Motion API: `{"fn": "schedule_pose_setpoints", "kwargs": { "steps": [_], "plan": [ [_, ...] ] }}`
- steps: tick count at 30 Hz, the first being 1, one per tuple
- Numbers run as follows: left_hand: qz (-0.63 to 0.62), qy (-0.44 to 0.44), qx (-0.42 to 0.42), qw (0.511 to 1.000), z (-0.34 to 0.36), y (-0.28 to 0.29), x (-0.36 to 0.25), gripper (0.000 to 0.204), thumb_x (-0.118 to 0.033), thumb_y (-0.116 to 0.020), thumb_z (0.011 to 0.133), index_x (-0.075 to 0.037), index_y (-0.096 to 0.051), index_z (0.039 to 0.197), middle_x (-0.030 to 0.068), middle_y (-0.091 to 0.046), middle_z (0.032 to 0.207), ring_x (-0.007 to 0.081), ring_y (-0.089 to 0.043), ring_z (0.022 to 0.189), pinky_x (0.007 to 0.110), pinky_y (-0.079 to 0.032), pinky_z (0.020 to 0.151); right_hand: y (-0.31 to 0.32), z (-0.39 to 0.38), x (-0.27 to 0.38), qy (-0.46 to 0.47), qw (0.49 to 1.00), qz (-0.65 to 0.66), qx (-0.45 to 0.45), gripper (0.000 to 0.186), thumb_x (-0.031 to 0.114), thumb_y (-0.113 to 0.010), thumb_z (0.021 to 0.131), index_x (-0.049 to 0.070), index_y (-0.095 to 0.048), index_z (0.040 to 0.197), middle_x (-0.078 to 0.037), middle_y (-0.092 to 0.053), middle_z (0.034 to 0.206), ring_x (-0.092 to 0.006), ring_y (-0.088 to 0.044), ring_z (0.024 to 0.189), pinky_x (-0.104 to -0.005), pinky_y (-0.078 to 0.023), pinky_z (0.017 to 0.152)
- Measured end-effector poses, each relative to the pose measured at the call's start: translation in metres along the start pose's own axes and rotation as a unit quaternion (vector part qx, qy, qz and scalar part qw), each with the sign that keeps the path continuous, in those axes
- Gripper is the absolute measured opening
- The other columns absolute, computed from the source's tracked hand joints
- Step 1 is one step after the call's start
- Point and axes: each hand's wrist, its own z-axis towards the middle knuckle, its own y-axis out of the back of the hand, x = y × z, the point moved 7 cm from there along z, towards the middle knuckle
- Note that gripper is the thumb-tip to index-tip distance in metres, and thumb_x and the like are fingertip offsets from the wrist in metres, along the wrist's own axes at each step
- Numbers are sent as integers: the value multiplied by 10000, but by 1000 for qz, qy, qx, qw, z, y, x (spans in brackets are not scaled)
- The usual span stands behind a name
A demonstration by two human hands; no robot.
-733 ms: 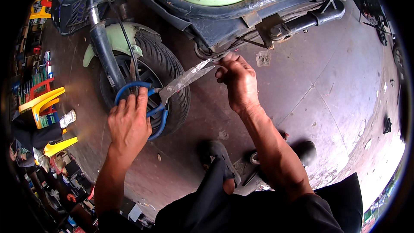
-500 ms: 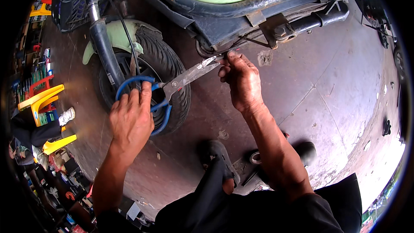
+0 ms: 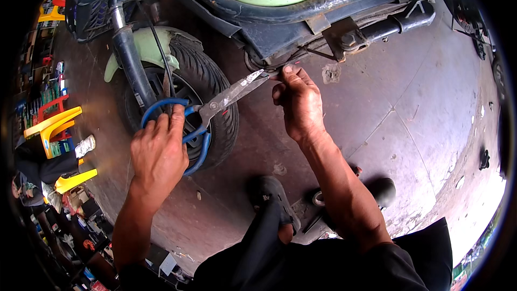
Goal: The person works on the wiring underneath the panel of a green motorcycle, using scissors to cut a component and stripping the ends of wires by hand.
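Note:
My left hand (image 3: 160,151) is closed on the blue-handled scissors (image 3: 229,97), with its fingers at the handle loops. Their worn metal blades lie nearly together and point up and right, tips close to my other hand. My right hand (image 3: 300,101) pinches a thin dark cable (image 3: 276,70) between thumb and fingertips, just beyond the blade tips. This cable runs near the lower edge of the pale green scooter (image 3: 264,35). Whether the blades touch it I cannot tell.
The scooter's front wheel (image 3: 207,86) stands behind the scissors, beside its fork (image 3: 132,67). A roll of tape (image 3: 319,198) lies on the floor by my right forearm. Yellow chair parts (image 3: 52,124), a seated person's leg (image 3: 56,167) and crowded shelves (image 3: 48,83) line the left.
The scissor blades have drawn closer together. My left hand has shifted slightly left and down, and my right hand slightly left, still pinching the cable.

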Motion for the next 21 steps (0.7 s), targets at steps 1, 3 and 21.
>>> {"fn": "schedule_pose_setpoints", "kwargs": {
  "steps": [1, 3, 21],
  "plan": [
    [1, -1, 5, 1000, 0, 0, 0, 737, -44, -733, 613, -34, -468, 1301, 132, -584, 973, 317, -596, 897, 418, -487, 764, 0, 0, 0, -1, 1000, -2, 1, 136, 203, -547, 937, 76, -552, 889, -55, -619, 854, -129, -496, 619, -263, -387, 600],
    [-7, 2, 6, 1000, 1, 0, 0, 728, -43, -731, 615, -30, -475, 1296, 134, -586, 965, 318, -597, 898, 420, -488, 764, -1, 0, 0, -3, 1000, -6, 2, 134, 201, -549, 936, 76, -551, 889, -57, -619, 855, -130, -495, 620, -263, -387, 600],
    [3, -34, -33, 999, 3, 4, -5, 619, -83, -699, 654, -34, -504, 1240, 116, -599, 900, 281, -610, 810, 398, -499, 694, 0, 0, 1, 2, 1000, -8, 2, 133, 200, -556, 934, 75, -554, 888, -39, -598, 837, -129, -512, 615, -266, -389, 597]
  ]
}}
